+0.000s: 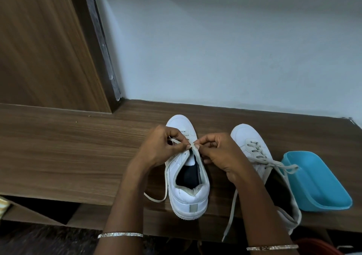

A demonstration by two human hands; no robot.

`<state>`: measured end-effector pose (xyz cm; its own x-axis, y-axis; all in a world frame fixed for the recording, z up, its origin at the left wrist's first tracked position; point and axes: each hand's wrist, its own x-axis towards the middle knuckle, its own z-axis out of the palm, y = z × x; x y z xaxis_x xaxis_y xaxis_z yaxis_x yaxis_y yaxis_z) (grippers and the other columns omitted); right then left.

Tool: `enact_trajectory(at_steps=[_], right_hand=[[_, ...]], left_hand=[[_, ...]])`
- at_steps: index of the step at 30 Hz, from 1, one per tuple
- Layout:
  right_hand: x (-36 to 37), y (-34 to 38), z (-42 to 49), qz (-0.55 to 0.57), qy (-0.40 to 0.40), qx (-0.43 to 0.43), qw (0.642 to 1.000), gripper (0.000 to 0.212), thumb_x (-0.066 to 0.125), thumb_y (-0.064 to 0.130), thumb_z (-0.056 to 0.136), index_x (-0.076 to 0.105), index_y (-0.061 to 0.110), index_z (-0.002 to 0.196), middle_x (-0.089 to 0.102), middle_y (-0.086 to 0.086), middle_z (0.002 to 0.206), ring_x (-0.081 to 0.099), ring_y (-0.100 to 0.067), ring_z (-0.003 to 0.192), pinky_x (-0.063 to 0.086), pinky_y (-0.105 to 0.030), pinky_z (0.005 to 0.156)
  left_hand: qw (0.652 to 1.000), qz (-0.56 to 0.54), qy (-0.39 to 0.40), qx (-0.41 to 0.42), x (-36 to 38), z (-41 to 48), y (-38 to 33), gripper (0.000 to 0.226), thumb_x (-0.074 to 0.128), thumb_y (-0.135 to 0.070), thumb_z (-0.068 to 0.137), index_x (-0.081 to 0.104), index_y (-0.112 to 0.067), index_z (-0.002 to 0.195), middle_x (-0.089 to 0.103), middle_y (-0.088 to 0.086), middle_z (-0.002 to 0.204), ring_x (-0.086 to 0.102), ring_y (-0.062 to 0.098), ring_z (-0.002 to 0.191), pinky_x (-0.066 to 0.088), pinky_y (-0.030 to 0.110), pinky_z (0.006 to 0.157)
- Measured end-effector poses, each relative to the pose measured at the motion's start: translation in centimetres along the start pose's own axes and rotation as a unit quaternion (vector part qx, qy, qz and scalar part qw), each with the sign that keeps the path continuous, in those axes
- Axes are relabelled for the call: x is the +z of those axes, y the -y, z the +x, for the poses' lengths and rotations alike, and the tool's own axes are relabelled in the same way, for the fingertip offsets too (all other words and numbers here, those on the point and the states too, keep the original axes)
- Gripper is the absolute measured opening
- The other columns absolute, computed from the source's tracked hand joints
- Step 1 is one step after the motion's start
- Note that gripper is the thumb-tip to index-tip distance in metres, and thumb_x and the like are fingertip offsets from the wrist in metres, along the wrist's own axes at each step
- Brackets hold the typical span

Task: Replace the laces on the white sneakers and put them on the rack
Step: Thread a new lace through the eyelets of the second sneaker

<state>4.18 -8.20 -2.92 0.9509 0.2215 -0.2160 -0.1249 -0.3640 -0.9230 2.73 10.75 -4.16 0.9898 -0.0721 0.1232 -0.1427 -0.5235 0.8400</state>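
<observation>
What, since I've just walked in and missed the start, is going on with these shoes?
A person is working the lace of one white sneaker on the wooden surface. The left hand and right hand pinch it together above the tongue, and one end trails beside the shoe. The second sneaker stands to its right, laced, with loose ends hanging over the front edge. A blue tray sits further right.
</observation>
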Motion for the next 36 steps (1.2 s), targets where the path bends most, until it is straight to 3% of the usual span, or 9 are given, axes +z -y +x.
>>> enact_trajectory(at_steps=[3,8,12,16,21,26,30,33,36], right_hand=[[0.4,0.0,0.2,-0.019,-0.026,-0.012,0.999,0.013,0.072,0.008,0.09,0.075,0.015,0.081,0.071,-0.003,0.073,0.063,-0.008,0.066,0.055,-0.026,0.066],[0.3,-0.2,0.6,0.019,-0.09,0.016,0.996,0.013,0.067,0.008,0.092,0.072,0.015,0.082,0.075,-0.008,0.083,0.072,-0.022,0.082,0.059,-0.041,0.084],[-0.9,1.0,0.3,0.33,-0.054,0.044,0.941,0.02,0.044,0.0,0.103,0.055,0.008,0.088,0.077,-0.018,0.096,0.074,-0.029,0.098,0.058,-0.039,0.089],[-2.6,1.3,0.1,0.455,-0.068,0.059,0.886,0.027,0.039,0.011,0.107,0.053,0.011,0.084,0.062,-0.003,0.06,0.065,-0.017,0.055,0.057,-0.04,0.077],[-5.6,1.1,-0.4,0.297,-0.189,-0.009,0.936,0.014,0.059,0.008,0.099,0.068,0.011,0.089,0.037,0.007,0.049,0.029,-0.006,0.042,0.031,-0.023,0.044],[-7.5,0.2,-0.8,0.037,-0.311,-0.076,0.947,0.015,0.073,0.021,0.09,0.072,0.028,0.077,0.066,-0.004,0.07,0.057,-0.011,0.066,0.047,-0.026,0.066],[-5.9,0.0,-0.3,-0.103,-0.209,-0.11,0.966,0.007,0.08,0.028,0.082,0.076,0.033,0.081,0.07,0.018,0.073,0.063,-0.001,0.067,0.052,-0.029,0.069],[-3.1,0.4,-0.1,-0.156,-0.09,-0.125,0.976,0.006,0.082,0.03,0.081,0.077,0.029,0.086,0.073,0.017,0.08,0.067,0.005,0.076,0.05,-0.016,0.071],[-0.7,0.1,0.3,-0.192,-0.012,-0.145,0.971,0.004,0.079,0.026,0.084,0.079,0.025,0.088,0.075,0.014,0.085,0.068,0.002,0.079,0.056,-0.025,0.078]], left_hand=[[1.0,0.01,-0.018,0.005,0.0,0.1,0.4,0.02,0.083,-0.042,0.069,0.075,-0.03,0.082,0.071,-0.016,0.079,0.066,0.011,0.075,0.052,0.035,0.071],[0.997,0.073,0.005,-0.017,-0.5,-0.4,1.2,0.063,0.07,-0.076,0.051,0.06,-0.058,0.111,0.053,-0.028,0.125,0.042,0.007,0.125,0.031,0.054,0.111],[0.995,0.071,0.064,-0.032,-0.6,-0.6,1.5,0.071,0.071,-0.078,0.049,0.059,-0.059,0.117,0.039,-0.025,0.145,0.027,0.012,0.141,0.025,0.057,0.116],[0.997,0.034,0.066,-0.033,-0.6,-0.8,1.4,0.068,0.074,-0.075,0.05,0.063,-0.056,0.115,0.038,-0.024,0.147,0.028,0.008,0.14,0.026,0.045,0.116],[0.995,0.06,0.069,-0.044,-0.8,-0.9,1.3,0.073,0.071,-0.084,0.046,0.06,-0.063,0.115,0.038,-0.028,0.148,0.028,0.009,0.143,0.023,0.058,0.117],[0.995,0.046,0.062,-0.057,-1.3,-1.2,1.5,0.086,0.075,-0.086,0.036,0.057,-0.064,0.117,0.04,-0.028,0.145,0.028,0.008,0.14,0.023,0.053,0.119],[0.993,0.048,0.086,-0.064,-1.7,-1.4,1.7,0.09,0.082,-0.076,0.039,0.053,-0.064,0.123,0.036,-0.028,0.146,0.024,0.01,0.141,0.023,0.047,0.118],[0.993,0.047,0.088,-0.061,-1.7,-1.4,1.7,0.091,0.086,-0.071,0.041,0.054,-0.06,0.126,0.036,-0.026,0.147,0.024,0.005,0.137,0.024,0.037,0.111],[0.993,0.054,0.086,-0.061,-1.7,-1.3,1.8,0.092,0.081,-0.076,0.038,0.053,-0.062,0.124,0.035,-0.027,0.147,0.025,0.005,0.137,0.024,0.035,0.111]])
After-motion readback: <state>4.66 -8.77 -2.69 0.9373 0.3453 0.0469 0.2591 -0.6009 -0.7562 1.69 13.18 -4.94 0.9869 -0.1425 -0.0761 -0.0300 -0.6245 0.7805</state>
